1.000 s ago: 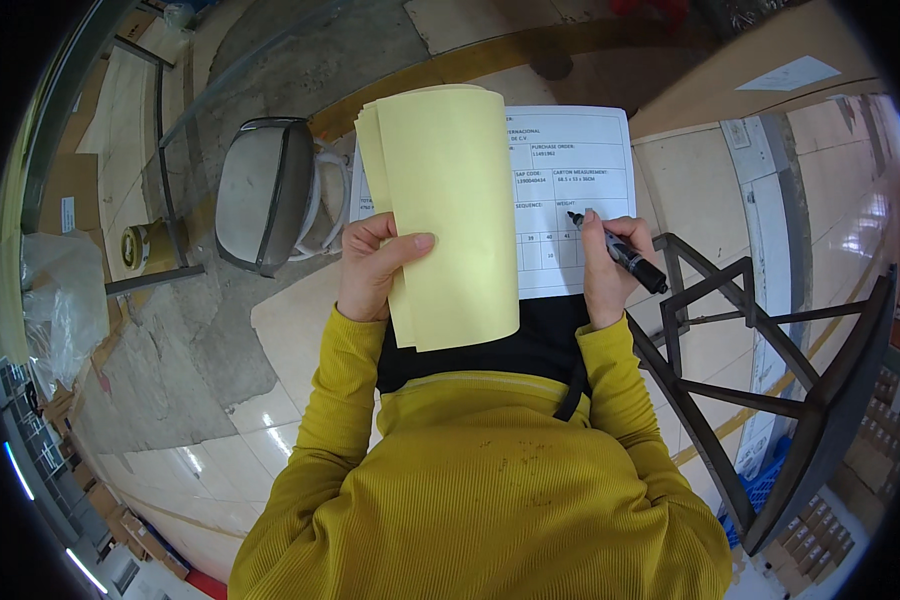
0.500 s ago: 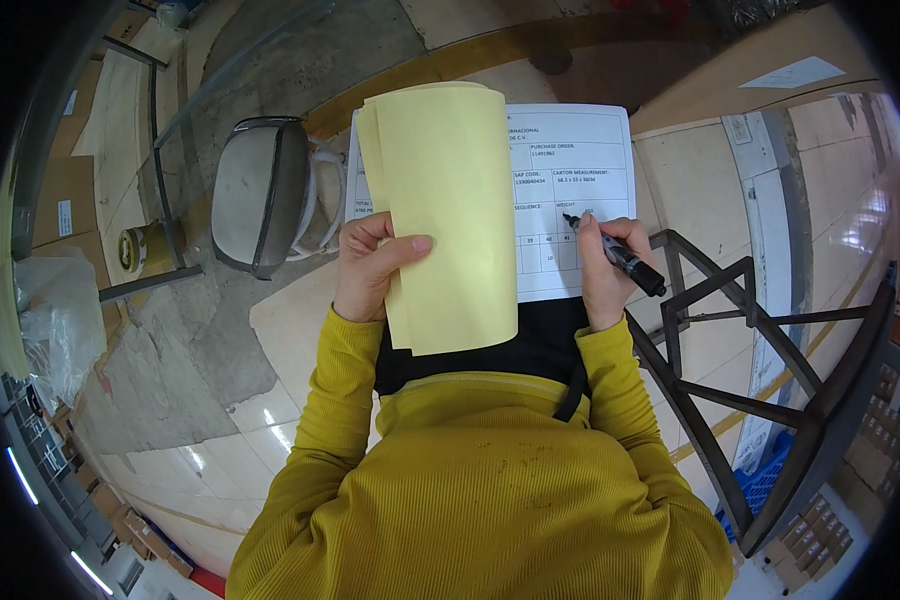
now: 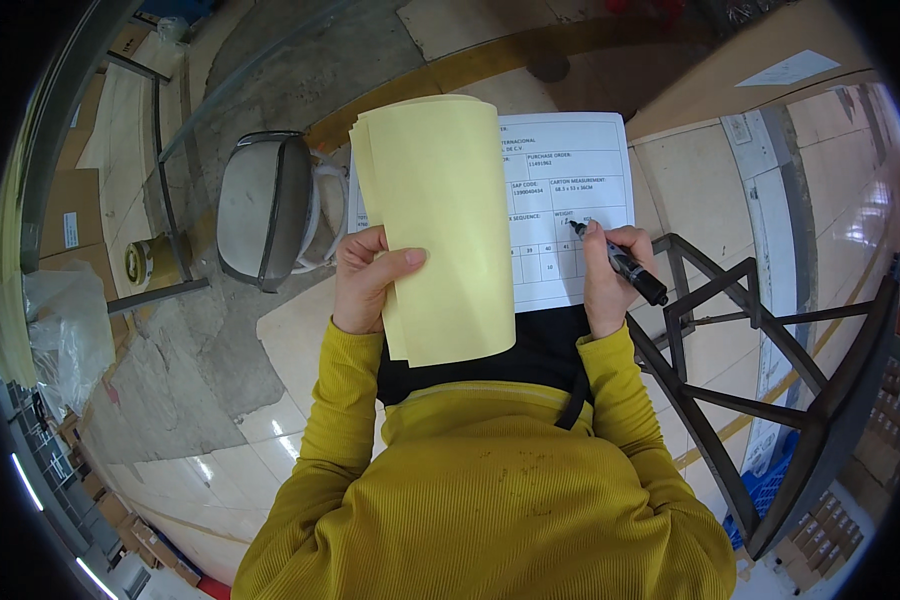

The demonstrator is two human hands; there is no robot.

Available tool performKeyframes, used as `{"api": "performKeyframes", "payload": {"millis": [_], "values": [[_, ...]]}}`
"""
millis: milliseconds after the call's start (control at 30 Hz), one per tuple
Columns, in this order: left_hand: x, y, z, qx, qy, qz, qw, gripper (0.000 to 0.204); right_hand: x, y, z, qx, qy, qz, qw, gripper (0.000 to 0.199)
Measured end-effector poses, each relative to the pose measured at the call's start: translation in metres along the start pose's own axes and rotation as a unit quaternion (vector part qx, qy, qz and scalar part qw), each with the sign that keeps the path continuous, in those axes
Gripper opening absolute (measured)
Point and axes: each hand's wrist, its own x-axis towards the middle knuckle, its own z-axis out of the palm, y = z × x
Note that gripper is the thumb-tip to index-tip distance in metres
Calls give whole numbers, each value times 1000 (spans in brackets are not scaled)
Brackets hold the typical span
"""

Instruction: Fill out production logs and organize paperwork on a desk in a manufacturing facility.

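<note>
My left hand [image 3: 367, 281] pinches a folded-over stack of yellow sheets [image 3: 455, 210], thumb on top and the other fingers behind. Under the yellow stack lies a white printed form [image 3: 580, 160] with a ruled table; its left part is mostly covered. My right hand [image 3: 612, 278] grips a black marker [image 3: 630, 273], with the tip pointing up and left at the form's weight box. A short dark handwritten stroke shows beside the tip. Both hands are in front of my body, over my dark lap.
At left stands a chair with a grey backrest [image 3: 260, 210]. Beyond it are a metal frame [image 3: 160, 150], a roll of tape [image 3: 135, 262], cardboard boxes [image 3: 75, 205] and clear plastic [image 3: 75, 320]. A dark metal stand [image 3: 760, 350] is at right, with a large carton [image 3: 750, 70] above it.
The marker tip has shifted slightly right and down within the weight box, and a handwritten mark now shows there. My left hand keeps its hold on the yellow sheets; the whole view has shifted slightly.
</note>
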Motion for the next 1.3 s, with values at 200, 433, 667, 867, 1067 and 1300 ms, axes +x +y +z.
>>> {"api": "performKeyframes", "payload": {"millis": [200, 433, 667, 867, 1067, 1300], "values": [[0, 1, -2, 6, 1, 5, 1000, 8, -1, 3, -2, 1, 5, 12, 1000, 18], [0, 4, 0, -1, 9, 3, 1000, 10, 0, 1, -1, -6, 6, 11, 1000, 19], [3, 4, -4, 5, 5, -1, 1000, 10, 1, 5, -3, 4, 5, 9, 1000, 19], [4, 6, -2, 13, 9, 9, 1000, 10, 2, 7, -1, 27, 46, 28, 998, 18], [4, 6, -2, 23, 14, 12, 1000, 10, 4, 6, 1, 11, 51, 31, 998, 18], [2, 4, -2, 20, 12, 9, 1000, 11, 0, 5, 0, 11, 41, 31, 999, 18]]}}
